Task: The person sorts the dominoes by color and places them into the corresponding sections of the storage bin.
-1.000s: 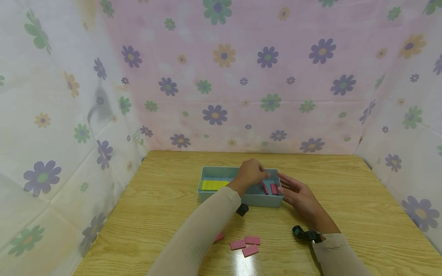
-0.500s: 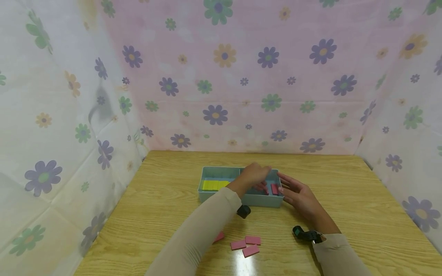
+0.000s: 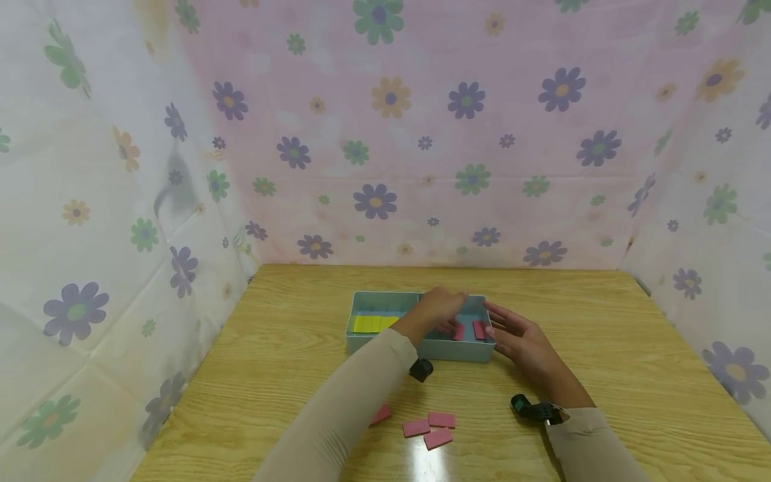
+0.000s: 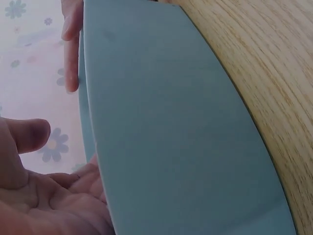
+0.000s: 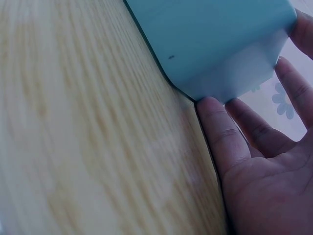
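Observation:
A pale blue-green two-compartment box (image 3: 458,351) stands on the table. My left hand (image 3: 435,309) reaches over its front wall into the right compartment. The fingers touch a pink rectangular tile (image 3: 459,331) lying in there, with the thumb raised clear; in the left wrist view the wall (image 4: 166,117) hides most of the fingertips. Another pink tile (image 3: 478,329) lies by the compartment's right end. My right hand (image 3: 530,345) rests its extended fingers against the box's right end. In the right wrist view the fingers (image 5: 222,129) touch the box's corner.
Yellow tiles (image 3: 367,324) lie side by side in the left compartment. Several pink tiles (image 3: 416,428) are on the wooden table (image 3: 289,321) in front of the box, one partly behind the left sleeve (image 3: 355,395). Flowered cloth (image 3: 421,167) surrounds the table.
The pink tile under my left hand has gone from tilted to lying flatter in the right compartment. My left fingers have spread and dipped lower. The right hand has stayed put.

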Tool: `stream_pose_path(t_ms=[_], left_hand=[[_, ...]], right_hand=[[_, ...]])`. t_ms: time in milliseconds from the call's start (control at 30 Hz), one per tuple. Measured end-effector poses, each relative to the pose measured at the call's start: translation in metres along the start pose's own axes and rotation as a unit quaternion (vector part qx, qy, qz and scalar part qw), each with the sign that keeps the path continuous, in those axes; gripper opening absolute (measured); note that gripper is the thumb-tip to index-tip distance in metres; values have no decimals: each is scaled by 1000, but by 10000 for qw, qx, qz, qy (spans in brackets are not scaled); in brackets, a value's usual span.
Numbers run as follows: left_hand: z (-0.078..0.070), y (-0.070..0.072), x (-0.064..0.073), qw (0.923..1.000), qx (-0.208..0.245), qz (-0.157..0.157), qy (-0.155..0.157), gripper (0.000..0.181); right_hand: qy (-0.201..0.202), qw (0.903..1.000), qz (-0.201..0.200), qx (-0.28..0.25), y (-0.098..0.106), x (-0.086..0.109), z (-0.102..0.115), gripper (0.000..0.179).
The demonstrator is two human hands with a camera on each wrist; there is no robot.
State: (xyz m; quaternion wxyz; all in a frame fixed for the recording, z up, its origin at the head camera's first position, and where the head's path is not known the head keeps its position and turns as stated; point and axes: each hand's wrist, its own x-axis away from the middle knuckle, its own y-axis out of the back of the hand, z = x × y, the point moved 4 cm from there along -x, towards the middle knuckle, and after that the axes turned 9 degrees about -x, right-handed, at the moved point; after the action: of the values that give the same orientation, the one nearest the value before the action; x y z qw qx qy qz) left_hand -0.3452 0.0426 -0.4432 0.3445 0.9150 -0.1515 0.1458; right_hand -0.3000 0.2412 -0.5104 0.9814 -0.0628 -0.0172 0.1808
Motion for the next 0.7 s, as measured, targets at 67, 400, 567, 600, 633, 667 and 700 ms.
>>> stream_pose_path(t_ms=[67, 400, 567, 600, 633, 667, 700], left_hand=[[1, -2, -1, 9996, -244, 114, 4, 67], [-3, -6, 4, 9978, -441, 487, 8, 74], [-5, -10, 3, 9983, -320, 473, -73, 73], [-5, -11, 2, 9985, -253, 488, -86, 73], [-5, -12, 2, 9986, -205, 481, -78, 73], [-5, -13, 1, 9987, -154, 477, -75, 73], [-6, -14, 1, 9988, -124, 474, -82, 73]], right_hand=[[8, 10000, -11, 5, 0, 0, 0, 67], [32, 10000, -22, 37, 3, 0, -1, 64], [87, 9999, 77, -22, 1, 1, 0, 64], [91, 9999, 80, -20, 1, 1, 0, 64], [100, 9999, 112, 10, 0, 1, 0, 64], [110, 9999, 107, 46, 0, 1, 0, 64], [114, 9998, 123, 81, 0, 1, 0, 64]])
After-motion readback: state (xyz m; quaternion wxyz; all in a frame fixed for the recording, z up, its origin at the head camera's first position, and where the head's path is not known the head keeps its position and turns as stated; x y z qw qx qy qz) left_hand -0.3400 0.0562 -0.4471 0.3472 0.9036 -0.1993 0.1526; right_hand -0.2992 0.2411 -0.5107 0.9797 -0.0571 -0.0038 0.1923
